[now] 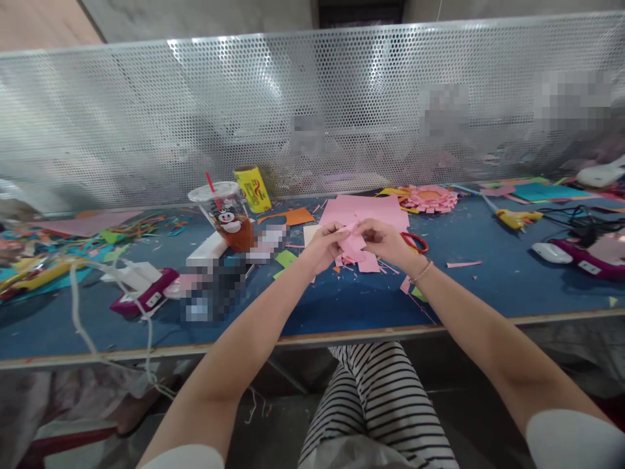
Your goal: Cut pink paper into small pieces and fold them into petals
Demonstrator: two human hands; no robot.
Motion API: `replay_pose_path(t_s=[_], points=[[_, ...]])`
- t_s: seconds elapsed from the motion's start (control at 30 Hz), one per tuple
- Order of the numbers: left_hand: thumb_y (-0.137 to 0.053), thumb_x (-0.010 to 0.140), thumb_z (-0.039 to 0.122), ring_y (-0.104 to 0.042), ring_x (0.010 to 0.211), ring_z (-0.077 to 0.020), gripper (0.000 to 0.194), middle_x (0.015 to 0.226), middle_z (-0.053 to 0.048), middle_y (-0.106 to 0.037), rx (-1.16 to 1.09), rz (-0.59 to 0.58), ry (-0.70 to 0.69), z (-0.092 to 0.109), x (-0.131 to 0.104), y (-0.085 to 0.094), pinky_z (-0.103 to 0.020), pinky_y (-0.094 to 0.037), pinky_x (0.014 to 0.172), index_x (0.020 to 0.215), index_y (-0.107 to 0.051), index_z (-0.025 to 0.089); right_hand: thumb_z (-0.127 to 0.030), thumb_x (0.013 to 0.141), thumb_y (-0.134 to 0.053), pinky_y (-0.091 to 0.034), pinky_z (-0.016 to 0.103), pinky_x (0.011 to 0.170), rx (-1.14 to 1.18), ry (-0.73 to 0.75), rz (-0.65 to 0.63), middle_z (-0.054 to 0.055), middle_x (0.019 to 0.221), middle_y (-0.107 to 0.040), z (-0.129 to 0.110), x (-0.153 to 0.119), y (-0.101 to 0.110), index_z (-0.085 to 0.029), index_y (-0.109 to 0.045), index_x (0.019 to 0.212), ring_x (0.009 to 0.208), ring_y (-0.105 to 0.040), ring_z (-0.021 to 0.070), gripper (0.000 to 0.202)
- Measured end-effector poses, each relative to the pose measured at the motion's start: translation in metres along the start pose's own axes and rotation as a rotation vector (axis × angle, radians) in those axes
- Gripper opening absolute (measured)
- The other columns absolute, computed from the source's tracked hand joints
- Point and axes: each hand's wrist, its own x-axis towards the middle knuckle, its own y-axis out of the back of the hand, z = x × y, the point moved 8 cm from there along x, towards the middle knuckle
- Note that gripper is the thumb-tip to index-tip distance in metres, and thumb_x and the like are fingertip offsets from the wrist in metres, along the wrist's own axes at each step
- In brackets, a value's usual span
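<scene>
Apart: pink paper (352, 243), cup (226, 217) with drink (242, 240).

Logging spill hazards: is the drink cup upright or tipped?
Upright: the cup stands with its lid uppermost, the red straw poking out above and brown drink in its lower part.

Glare on perforated screen (342, 98), dim under table (322, 316); edges stretched

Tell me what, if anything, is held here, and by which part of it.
A small pink paper piece, held near its upper end by the left hand and right hand; exact contact is too small to tell.
</scene>
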Motion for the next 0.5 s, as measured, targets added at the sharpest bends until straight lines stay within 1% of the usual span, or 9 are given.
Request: replay_pose_path(t_s=[0.1,0.2,0.33,0.5], points=[[-0.070,0.062,0.022,-0.048,0.050,-0.0049,0.022,0.058,0.005,-0.050,0.008,-0.003,0.007,-0.001,0.000,-0.002,-0.019,-0.040,0.051,0.065,-0.049,0.014,-0.007,0.065,-0.058,-0.045,0.028,0.074,-0.145,-0.008,0.027,0.003,0.086,-0.058,0.000,0.000,0.003,-0.019,-0.062,0.081,0.084,-0.055,0.0139,0.020],[-0.071,0.062,0.023,-0.049,0.050,-0.0049,0.024,0.058,0.005,-0.050,0.015,0.008,0.012,-0.002,0.000,-0.002,-0.020,-0.040,0.052,0.066,-0.049,0.014,-0.010,0.066,-0.058,-0.044,0.028,0.070,-0.208,-0.008,0.078,0.003,0.081,-0.060,0.000,0.000,0.008,-0.018,-0.064,0.075,0.078,-0.056,0.0137,0.014],[-0.071,0.061,0.022,-0.052,0.053,-0.0051,0.024,0.060,0.005,-0.053,0.001,0.016,0.031,-0.005,0.001,0.001,-0.020,-0.042,0.055,0.070,-0.051,0.014,-0.011,0.065,-0.060,-0.043,0.028,0.070,-0.193,-0.036,0.103,0.002,0.078,-0.062,0.004,0.000,0.011,-0.018,-0.065,0.071,0.076,-0.056,0.0135,0.011],[-0.072,0.059,0.014,-0.057,0.059,-0.0068,0.026,0.066,0.004,-0.058,-0.033,-0.051,0.055,-0.006,0.000,-0.002,-0.022,-0.046,0.062,0.078,-0.054,0.015,-0.012,0.063,-0.062,-0.042,0.027,0.066,-0.087,-0.128,0.131,0.001,0.074,-0.062,0.016,-0.002,0.013,-0.017,-0.065,0.072,0.071,-0.055,0.0121,0.011]])
